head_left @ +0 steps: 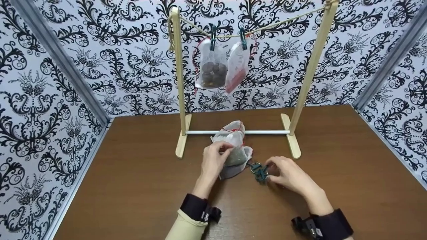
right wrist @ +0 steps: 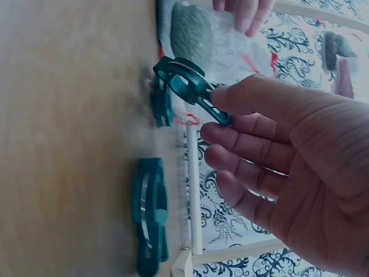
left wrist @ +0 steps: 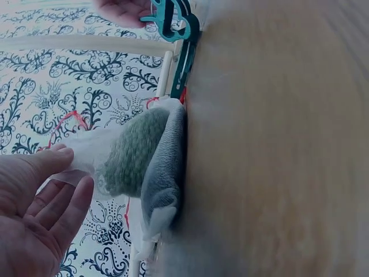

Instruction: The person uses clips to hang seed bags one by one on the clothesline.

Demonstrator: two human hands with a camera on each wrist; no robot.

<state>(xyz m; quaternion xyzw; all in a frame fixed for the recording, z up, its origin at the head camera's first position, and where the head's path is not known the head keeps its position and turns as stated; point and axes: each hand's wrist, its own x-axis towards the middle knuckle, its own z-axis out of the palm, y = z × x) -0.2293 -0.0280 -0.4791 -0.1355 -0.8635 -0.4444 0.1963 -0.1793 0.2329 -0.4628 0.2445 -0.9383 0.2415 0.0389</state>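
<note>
My left hand (head_left: 212, 158) pinches the top of a white mesh bag (left wrist: 135, 153) with green contents, between thumb and fingers. Under and beside it on the table lies another mesh bag (left wrist: 167, 173) that looks dark grey, with red drawstrings near. To the right, my right hand (head_left: 290, 175) holds a dark green clothespin (right wrist: 187, 81) by its handle end, between thumb and index finger. More green clothespins (right wrist: 151, 213) lie on the table close to that hand.
Behind the hands stands a wooden frame (head_left: 181, 83) with a white crossbar (head_left: 267, 132) and a sagging rope (head_left: 287, 25). Clothespins hold two mesh bags on the rope, one with brown lumps (head_left: 213, 68) and one with pink contents (head_left: 237, 70). Patterned walls (head_left: 50, 100) enclose the table.
</note>
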